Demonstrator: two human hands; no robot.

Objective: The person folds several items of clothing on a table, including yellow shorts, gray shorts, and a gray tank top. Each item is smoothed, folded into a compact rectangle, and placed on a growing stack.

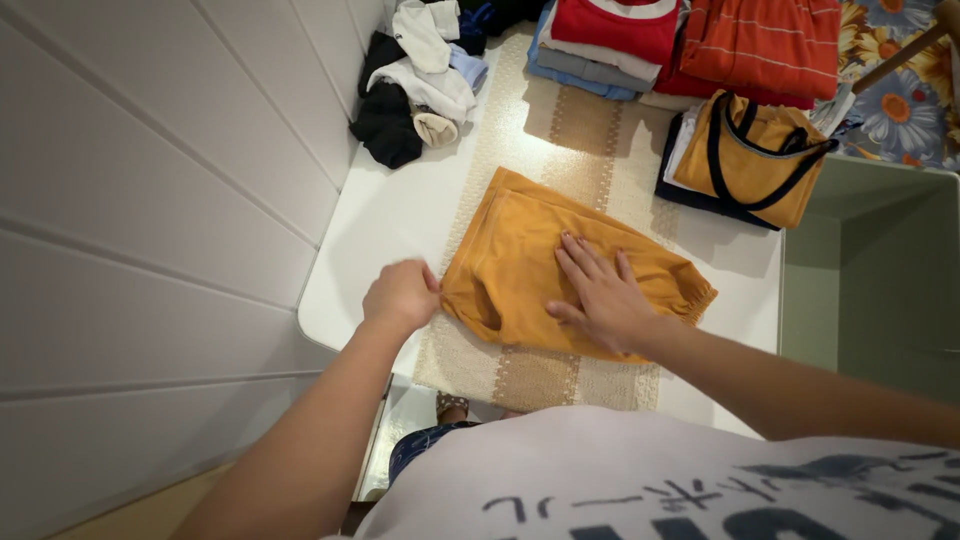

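The work in hand is the folding of a pair of mustard-yellow shorts (pixel 560 265), which lie partly folded on a beige woven runner (pixel 545 375) across a white table (pixel 400 215), directly in front of the person.

Right hand (pixel 600 295): flat on the cloth, fingers spread, palm pressing the middle of the shorts down. It grips nothing.

Left hand (pixel 402 295): closed at the left edge of the shorts, apparently pinching the fabric at the corner; the fingertips are hidden behind the knuckles, so the exact grip cannot be confirmed.

Judgement: the step appears to be mid-fold, with one hand anchoring the cloth and the other drawing or squaring an edge. The elastic waistband end lies to the right, near the wrist. A further fold would call for the right hand to keep the layers from sliding on the runner while the pinched edge is kept taut and aligned.

Surroundings: a mustard top with black trim (pixel 750 160) sits on a folded stack at right; folded red and orange garments (pixel 700 35) lie at the far edge; a loose heap of black and white clothes (pixel 415 85) sits in the corner against the white panelled wall (pixel 150 200).
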